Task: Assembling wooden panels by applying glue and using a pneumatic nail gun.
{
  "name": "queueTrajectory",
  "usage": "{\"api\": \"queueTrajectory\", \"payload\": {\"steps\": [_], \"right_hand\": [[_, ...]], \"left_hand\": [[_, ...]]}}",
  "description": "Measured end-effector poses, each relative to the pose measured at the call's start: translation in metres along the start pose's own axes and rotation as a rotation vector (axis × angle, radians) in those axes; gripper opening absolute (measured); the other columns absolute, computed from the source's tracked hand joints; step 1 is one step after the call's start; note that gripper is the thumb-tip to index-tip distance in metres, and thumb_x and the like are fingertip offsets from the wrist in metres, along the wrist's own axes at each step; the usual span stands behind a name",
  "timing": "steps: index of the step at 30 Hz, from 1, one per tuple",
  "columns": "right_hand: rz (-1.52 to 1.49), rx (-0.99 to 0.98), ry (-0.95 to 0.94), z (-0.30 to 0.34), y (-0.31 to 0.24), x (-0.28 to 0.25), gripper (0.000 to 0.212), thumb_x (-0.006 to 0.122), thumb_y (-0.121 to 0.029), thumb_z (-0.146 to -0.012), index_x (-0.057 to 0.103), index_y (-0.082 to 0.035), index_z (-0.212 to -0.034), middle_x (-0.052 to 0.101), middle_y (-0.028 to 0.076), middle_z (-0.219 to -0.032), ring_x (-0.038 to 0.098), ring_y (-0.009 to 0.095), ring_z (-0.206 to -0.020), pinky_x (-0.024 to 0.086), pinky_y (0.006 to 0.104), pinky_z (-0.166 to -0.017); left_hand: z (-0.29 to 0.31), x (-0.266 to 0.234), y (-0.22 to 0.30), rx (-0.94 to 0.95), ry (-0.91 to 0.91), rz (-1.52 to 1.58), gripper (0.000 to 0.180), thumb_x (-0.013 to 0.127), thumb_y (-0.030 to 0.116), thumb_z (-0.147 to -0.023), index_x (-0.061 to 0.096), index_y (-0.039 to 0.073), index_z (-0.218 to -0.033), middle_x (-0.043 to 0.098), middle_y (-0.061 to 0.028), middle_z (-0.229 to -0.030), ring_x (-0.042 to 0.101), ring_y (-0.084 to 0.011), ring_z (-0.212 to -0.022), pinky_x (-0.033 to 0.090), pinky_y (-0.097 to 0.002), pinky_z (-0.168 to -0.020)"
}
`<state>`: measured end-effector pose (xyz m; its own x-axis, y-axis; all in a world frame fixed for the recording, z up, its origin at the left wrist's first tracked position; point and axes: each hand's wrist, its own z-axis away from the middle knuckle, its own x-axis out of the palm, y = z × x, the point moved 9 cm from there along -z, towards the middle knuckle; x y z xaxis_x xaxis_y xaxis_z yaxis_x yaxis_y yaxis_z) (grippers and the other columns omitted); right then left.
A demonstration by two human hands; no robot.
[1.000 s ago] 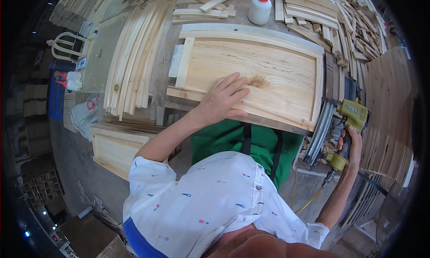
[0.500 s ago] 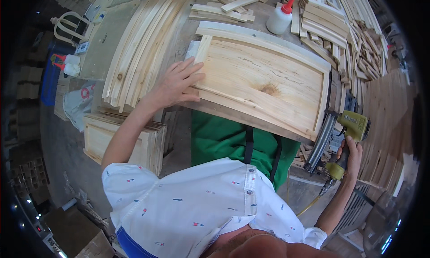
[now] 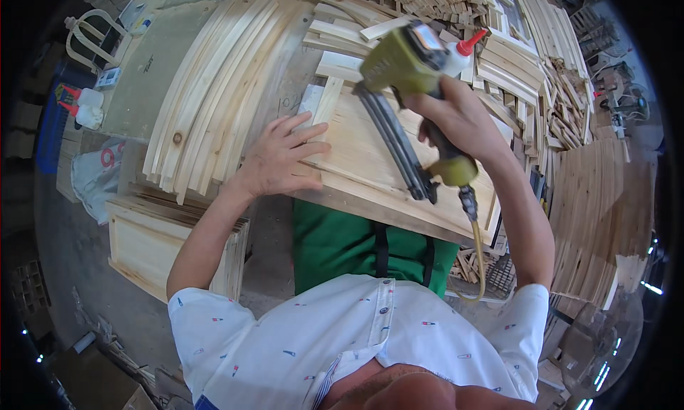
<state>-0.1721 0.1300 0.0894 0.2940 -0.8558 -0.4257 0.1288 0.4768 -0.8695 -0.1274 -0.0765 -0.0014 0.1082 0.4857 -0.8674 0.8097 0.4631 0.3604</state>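
A framed wooden panel (image 3: 342, 161) lies on the bench in front of me, pale with thin strips along its edges. My left hand (image 3: 285, 156) rests on its left end, fingers spread, the fingertips against the short end strip (image 3: 328, 100). My right hand (image 3: 463, 118) is wrapped round the grip of an olive-green air nail gun (image 3: 390, 66), held above the panel. The gun's long dark magazine slants down toward me and hides part of the panel. From the handle's lower end a yellow air hose (image 3: 479, 253) hangs down.
Long wooden boards (image 3: 214, 89) are stacked at left, with finished-looking framed panels (image 3: 153, 242) below them. A white glue bottle with a red tip (image 3: 467, 47) stands behind the gun. Wood strips (image 3: 509, 64) pile up at far right; tall board stacks (image 3: 591, 210) stand at right.
My right hand has lifted the nail gun from beside the panel's right end and carried it left and away from me, over the panel. My left hand stays on the left end.
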Motion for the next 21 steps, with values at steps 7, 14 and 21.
{"api": "queueTrajectory", "payload": {"steps": [7, 14, 21], "right_hand": [[0.151, 0.017, -0.024, -0.047, -0.004, 0.021, 0.031, 0.060, -0.022, -0.085, 0.057, 0.009, -0.092, 0.059, 0.009, -0.063, 0.062, 0.014, -0.052, 0.050, 0.0283, -0.047], [0.170, 0.033, -0.016, -0.040, -0.002, 0.021, 0.032, 0.060, -0.022, -0.087, 0.055, 0.008, -0.097, 0.059, 0.008, -0.068, 0.059, 0.013, -0.052, 0.048, 0.0284, -0.049], [0.058, 0.108, -0.135, 0.020, -0.007, 0.050, 0.029, 0.060, -0.018, -0.087, 0.055, 0.006, -0.103, 0.057, 0.006, -0.069, 0.058, 0.012, -0.054, 0.048, 0.0262, -0.049]], "left_hand": [[-0.001, -0.001, -0.004, -0.023, 0.004, 0.054, 0.062, 0.075, 0.054, -0.065, 0.065, 0.017, -0.114, 0.050, -0.0029, -0.139, 0.040, -0.0299, -0.132, 0.031, -0.0469, -0.107], [0.000, -0.004, -0.005, -0.034, 0.048, 0.050, 0.066, 0.079, 0.048, -0.062, 0.063, 0.016, -0.117, 0.054, -0.0021, -0.135, 0.042, -0.0274, -0.130, 0.033, -0.0454, -0.105], [0.006, -0.005, -0.014, -0.136, 0.112, 0.124, 0.102, 0.083, 0.049, -0.055, 0.042, 0.008, -0.140, 0.052, -0.0080, -0.135, 0.043, -0.0278, -0.129, 0.033, -0.0450, -0.107]]}}
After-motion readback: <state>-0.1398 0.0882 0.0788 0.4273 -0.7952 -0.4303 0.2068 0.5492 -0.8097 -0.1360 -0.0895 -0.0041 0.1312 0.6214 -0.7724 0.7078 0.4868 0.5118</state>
